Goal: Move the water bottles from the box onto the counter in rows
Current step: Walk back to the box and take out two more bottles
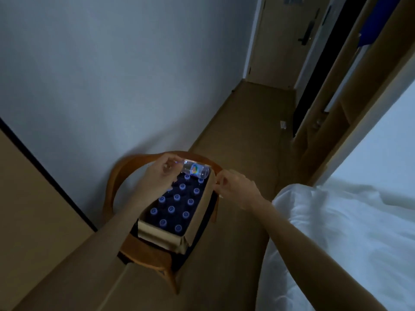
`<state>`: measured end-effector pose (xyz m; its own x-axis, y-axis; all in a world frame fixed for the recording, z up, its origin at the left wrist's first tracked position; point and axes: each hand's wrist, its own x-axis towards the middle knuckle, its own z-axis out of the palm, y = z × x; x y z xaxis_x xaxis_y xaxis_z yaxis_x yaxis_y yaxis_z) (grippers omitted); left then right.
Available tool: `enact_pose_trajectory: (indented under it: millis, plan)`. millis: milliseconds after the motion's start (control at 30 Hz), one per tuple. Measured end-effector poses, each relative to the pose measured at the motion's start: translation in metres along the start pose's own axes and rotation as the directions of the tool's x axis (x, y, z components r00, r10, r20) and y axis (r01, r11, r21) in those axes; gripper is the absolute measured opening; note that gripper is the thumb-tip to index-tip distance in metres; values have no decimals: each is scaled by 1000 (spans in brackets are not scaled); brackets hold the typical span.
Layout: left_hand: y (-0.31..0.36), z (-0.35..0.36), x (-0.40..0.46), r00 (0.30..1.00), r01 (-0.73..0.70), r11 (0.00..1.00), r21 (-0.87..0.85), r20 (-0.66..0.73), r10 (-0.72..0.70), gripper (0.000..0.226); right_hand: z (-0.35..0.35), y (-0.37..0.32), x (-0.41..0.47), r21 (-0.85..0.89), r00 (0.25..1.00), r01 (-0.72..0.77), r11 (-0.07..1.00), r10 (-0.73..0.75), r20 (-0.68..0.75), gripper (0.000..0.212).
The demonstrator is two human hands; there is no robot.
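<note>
Left hand (160, 173) lifts a clear plastic water bottle with colourful label (195, 171) above the box.
Its fingers grasp the neck (bottle tilted); right hand (233, 187) fingers pinch the rim of the open brown cardboard box (197, 223) of blue-capped bottles (171, 209) on a wooden chair (116, 176).

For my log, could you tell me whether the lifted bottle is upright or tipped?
Tipped: the left hand holds the water bottle nearly sideways.

dim, bluish cast | soft overall | wide-angle bending at edges | bed (350, 232) brightest | box interior dark
</note>
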<state>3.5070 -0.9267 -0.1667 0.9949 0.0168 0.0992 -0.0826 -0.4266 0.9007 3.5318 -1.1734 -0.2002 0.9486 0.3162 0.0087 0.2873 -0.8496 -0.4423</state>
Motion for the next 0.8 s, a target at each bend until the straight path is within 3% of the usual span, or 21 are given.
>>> enact_pose_trajectory:
  millis: [133, 367, 567, 800]
  plan:
    - [-27, 8, 37, 995, 85, 996, 11, -49, -85, 4, 10, 20, 53, 13, 996, -2, 1000, 1, 86, 26]
    - [-69, 22, 126, 981, 144, 982, -118, -109, -157, 16, 42, 60, 153, 17, 980, -14, 1000, 10, 196, 25]
    - [-89, 31, 180, 968, 207, 958, -199, -101, -230, 10, 75, 87, 223, 42, 965, -12, 999, 0, 262, 24]
    - [-114, 36, 218, 911, 339, 899, -278, -142, -388, 8, 108, 105, 293, 55, 905, -35, 998, 9, 426, 38]
